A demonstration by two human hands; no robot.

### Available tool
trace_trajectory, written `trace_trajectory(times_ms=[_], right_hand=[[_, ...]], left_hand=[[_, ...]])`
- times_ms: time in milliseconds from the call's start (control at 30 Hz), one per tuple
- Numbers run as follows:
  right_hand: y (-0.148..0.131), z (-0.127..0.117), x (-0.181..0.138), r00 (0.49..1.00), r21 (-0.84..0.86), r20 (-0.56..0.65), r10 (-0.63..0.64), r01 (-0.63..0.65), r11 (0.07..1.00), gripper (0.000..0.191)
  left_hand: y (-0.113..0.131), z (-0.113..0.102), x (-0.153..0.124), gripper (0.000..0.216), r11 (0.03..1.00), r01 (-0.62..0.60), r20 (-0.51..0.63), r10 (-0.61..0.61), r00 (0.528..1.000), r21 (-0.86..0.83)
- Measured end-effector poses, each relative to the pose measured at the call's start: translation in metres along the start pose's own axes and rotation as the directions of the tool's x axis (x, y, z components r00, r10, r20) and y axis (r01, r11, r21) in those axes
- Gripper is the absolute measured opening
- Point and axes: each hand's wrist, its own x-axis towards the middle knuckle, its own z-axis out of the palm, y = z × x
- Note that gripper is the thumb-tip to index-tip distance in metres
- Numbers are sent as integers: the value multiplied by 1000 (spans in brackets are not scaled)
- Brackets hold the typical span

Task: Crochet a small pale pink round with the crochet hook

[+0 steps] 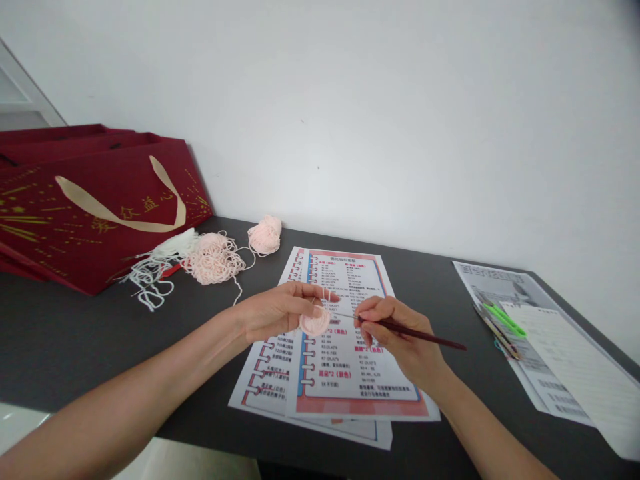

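Observation:
My left hand (280, 310) pinches a small round piece of pale pink crochet (315, 321) between thumb and fingers, with a strand of yarn running over the forefinger. A crochet hook (415, 333) with a dark red-brown handle is gripped in my right hand (395, 323). Its thin metal shaft points left and reaches the edge of the crochet piece; whether the tip is inside a stitch is too small to tell. Both hands are above printed pattern sheets (370, 393) lying on the dark table.
Loose pink yarn (213, 260), white yarn (153, 273) and a pink yarn ball (265, 235) lie at the back left. Dark red gift bags (100, 207) lean behind them. To the right are green-handled scissors (507, 321) on papers (560, 360). A white wall (350, 120) rises behind the table.

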Motion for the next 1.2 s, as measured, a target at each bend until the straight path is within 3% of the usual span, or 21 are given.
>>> trace_trajectory(times_ms=[167,333,500,667,800,967,1200], right_hand=[[0,-3,1,999,115,23,48,-50,992,5],[-1,-3,7,981,318,39,190,-193,928,3],[2,2,11,928,495,41,370,-341,799,7],[9,12,11,902,617,17,432,-349,705,8],[11,16,10,910,617,-66,410,-286,734,9],[8,15,10,923,567,-85,375,-264,780,8],[7,8,5,978,267,-138,157,-116,957,9]], left_hand=[[0,-6,1,33,998,39,64,-43,997,56],[1,-4,-1,30,988,11,64,-21,998,156],[-7,4,2,27,928,-165,-34,187,982,335],[-23,10,8,7,795,-353,-118,463,878,494],[-29,9,10,17,822,-353,-110,442,890,447],[-28,9,8,28,864,-327,-99,390,915,384],[-25,13,8,20,848,-345,-141,430,892,403]])
